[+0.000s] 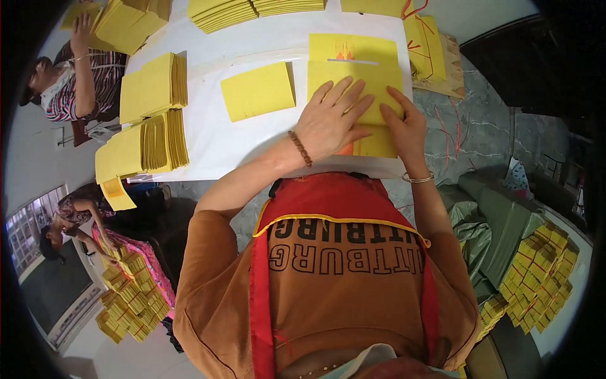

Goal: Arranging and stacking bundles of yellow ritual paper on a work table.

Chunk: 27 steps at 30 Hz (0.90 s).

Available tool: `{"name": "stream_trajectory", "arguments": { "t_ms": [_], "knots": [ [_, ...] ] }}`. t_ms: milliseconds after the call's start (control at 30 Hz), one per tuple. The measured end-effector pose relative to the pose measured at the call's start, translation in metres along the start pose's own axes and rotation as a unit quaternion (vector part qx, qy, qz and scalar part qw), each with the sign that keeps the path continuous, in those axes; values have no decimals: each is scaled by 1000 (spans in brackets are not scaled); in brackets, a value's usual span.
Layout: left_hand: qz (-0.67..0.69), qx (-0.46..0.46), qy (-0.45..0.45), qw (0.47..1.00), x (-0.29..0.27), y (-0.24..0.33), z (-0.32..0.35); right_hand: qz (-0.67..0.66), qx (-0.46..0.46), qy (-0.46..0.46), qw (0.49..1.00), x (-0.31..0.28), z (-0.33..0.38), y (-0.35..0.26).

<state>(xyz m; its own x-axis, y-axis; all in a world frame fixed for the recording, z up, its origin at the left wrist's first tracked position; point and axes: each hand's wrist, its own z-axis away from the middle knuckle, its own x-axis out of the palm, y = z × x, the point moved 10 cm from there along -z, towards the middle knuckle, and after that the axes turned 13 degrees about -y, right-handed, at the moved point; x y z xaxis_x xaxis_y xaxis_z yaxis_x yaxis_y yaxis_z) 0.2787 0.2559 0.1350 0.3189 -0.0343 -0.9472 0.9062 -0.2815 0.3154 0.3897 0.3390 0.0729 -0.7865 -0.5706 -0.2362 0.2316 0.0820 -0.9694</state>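
Observation:
Yellow paper sheets [375,72] lie in front of me at the table's near right side, the top one overlapping a sheet that shows an orange-red print [345,50] along its far part. My left hand [331,120] rests flat on the paper, fingers spread. At the paper's right edge is my right hand [406,129], its fingers and thumb apart and touching the sheet. A bit of orange shows under my left wrist. To the left, a small yellow stack [259,91] sits on the white table.
Thick yellow paper stacks [148,88] line the white table's [240,31] left side. Tied yellow bundles [426,47] sit on a wooden board at the far right. One co-worker [79,82] handles paper at the far left; another person [79,215] bends over piled bundles [132,297].

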Motion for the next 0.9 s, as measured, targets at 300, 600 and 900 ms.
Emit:
{"name": "stream_trajectory", "arguments": {
  "t_ms": [300,600,900],
  "knots": [
    [-37,3,-62,997,27,-4,1,418,-11,11,908,4,18,-41],
    [-52,18,-70,996,29,-6,-2,470,-115,-156,861,47,50,-26],
    [-149,29,-8,988,18,4,-4,-152,-13,-94,984,-4,34,9]
  ]
}}
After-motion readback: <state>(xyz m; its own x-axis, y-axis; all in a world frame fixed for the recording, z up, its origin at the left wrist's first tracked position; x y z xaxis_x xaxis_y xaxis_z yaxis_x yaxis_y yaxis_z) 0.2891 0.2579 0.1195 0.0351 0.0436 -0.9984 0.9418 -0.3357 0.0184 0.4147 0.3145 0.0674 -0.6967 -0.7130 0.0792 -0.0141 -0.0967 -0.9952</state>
